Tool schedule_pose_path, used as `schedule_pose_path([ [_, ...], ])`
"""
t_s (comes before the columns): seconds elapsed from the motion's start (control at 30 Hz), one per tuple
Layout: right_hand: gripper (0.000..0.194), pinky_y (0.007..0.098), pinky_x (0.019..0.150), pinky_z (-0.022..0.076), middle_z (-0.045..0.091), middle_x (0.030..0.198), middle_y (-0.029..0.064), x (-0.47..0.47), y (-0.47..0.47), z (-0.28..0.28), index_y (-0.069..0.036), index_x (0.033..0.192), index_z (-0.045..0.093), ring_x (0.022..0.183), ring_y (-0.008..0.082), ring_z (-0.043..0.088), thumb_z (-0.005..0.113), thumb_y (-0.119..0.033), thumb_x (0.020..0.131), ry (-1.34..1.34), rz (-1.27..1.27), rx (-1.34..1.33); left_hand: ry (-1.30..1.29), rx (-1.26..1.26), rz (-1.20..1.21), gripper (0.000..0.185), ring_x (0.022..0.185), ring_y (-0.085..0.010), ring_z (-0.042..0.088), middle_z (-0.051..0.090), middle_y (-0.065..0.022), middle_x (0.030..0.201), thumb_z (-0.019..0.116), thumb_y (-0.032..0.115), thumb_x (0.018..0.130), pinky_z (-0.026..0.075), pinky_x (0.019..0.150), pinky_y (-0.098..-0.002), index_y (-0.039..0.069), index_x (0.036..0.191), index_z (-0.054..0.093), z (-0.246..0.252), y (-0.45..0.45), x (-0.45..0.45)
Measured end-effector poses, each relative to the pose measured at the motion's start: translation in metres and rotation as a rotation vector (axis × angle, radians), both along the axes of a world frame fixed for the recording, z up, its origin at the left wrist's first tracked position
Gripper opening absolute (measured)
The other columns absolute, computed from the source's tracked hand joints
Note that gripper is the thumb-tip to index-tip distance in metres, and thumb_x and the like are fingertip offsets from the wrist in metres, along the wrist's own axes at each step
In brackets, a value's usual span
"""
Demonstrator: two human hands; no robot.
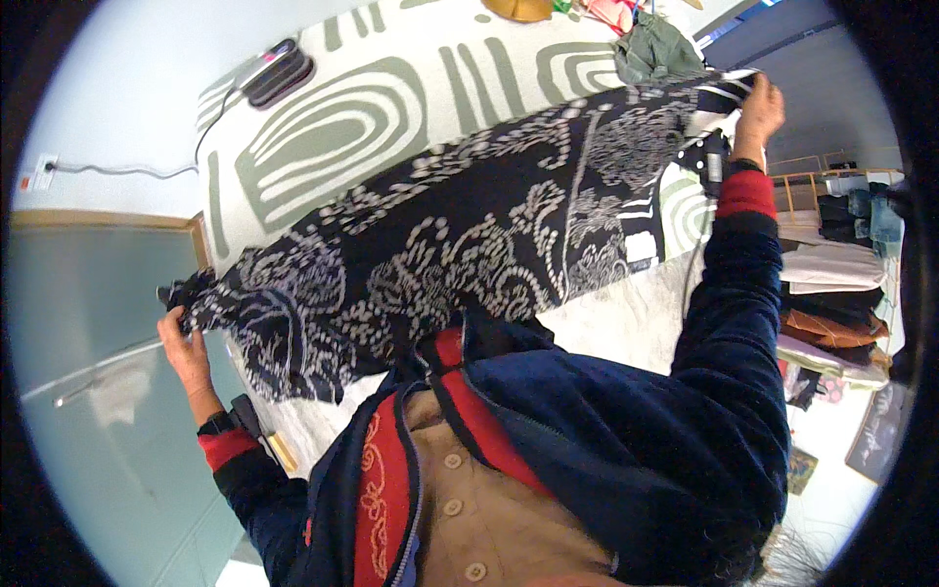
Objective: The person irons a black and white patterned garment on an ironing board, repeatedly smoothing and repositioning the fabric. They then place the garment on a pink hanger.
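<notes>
A long black cloth with white floral and paisley print (469,227) is stretched slantwise in front of me, over a bed or table cover (455,95) in green and white. My left hand (183,352) pinches its bunched left end. Farther up at the right, my right hand (763,110) grips the other end, where black and white bands show. The cloth's middle hangs or lies close to my chest, and some of its lower edge is hidden by my jacket (587,411). Dark bands with white dots and squares show at its right side.
A dark device (279,77) lies on the cover at the back left, near a cord (125,171) running to a wall socket (45,167). A crumpled green cloth (655,50) and a gold-coloured round object (517,7) are at the back. Folded clothes (832,265) fill a rack at right.
</notes>
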State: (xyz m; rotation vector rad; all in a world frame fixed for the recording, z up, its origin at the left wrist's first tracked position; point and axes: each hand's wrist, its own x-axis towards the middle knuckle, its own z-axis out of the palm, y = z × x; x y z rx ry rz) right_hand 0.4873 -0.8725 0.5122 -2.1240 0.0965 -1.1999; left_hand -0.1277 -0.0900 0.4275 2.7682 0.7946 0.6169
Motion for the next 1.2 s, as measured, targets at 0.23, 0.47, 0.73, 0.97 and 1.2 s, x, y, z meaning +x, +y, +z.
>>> schedule_pose_path([
  [0.23,0.039,0.0349,0.071,0.0550,0.075,0.088,0.0107,-0.075,-0.059,0.127,0.000,0.094,0.075,0.073,0.0193,0.069,0.064,-0.037,0.091,-0.165,-0.076,0.011,0.069,0.002,-0.305,0.034,0.103,-0.0359,0.056,0.056,-0.0169,0.106,0.067,0.000,0.076,0.046,0.094,-0.0423,0.002,0.109,0.060,0.067,-0.031,-0.074],
  [0.47,0.041,0.0359,0.067,0.0556,0.076,0.086,0.0108,-0.189,-0.121,0.259,0.000,0.095,0.077,0.071,0.0200,0.068,0.066,-0.039,0.091,-0.410,-0.216,-0.157,-0.496,0.340,-0.058,0.024,0.092,-0.0261,0.060,0.063,-0.0120,0.099,0.058,-0.007,0.082,0.048,0.087,-0.0334,-0.001,0.104,0.066,0.105,-0.011,-0.183],
  [0.73,0.050,0.0399,0.078,0.0543,0.077,0.094,0.0127,-0.265,-0.187,0.282,-0.006,0.100,0.078,0.082,0.0276,0.071,0.065,-0.052,0.089,-0.338,-0.436,-0.166,-0.199,-0.213,-0.287,0.024,0.082,-0.0234,0.055,0.060,-0.0090,0.084,0.058,0.003,0.068,0.045,0.087,-0.0393,-0.004,0.091,0.064,0.153,-0.017,-0.249],
  [0.97,0.050,0.0401,0.087,0.0523,0.074,0.109,0.0139,-0.199,-0.155,0.228,-0.008,0.111,0.075,0.098,0.0307,0.070,0.063,-0.053,0.091,-0.180,-0.311,-0.180,-0.078,-0.428,-0.185,0.022,0.087,-0.0121,0.054,0.060,-0.0019,0.094,0.069,0.019,0.086,0.046,0.078,-0.0285,0.000,0.094,0.061,0.182,0.051,-0.199],
  [1.2,0.043,0.0430,0.091,0.0512,0.071,0.114,0.0124,-0.061,-0.051,0.125,-0.015,0.117,0.071,0.105,0.0368,0.067,0.056,-0.049,0.096,0.042,-0.169,-0.578,0.110,-0.302,-0.339,0.015,0.077,-0.0143,0.053,0.053,-0.0025,0.088,0.068,0.012,0.089,0.046,0.070,-0.0317,0.000,0.094,0.062,0.138,0.090,-0.033],
])
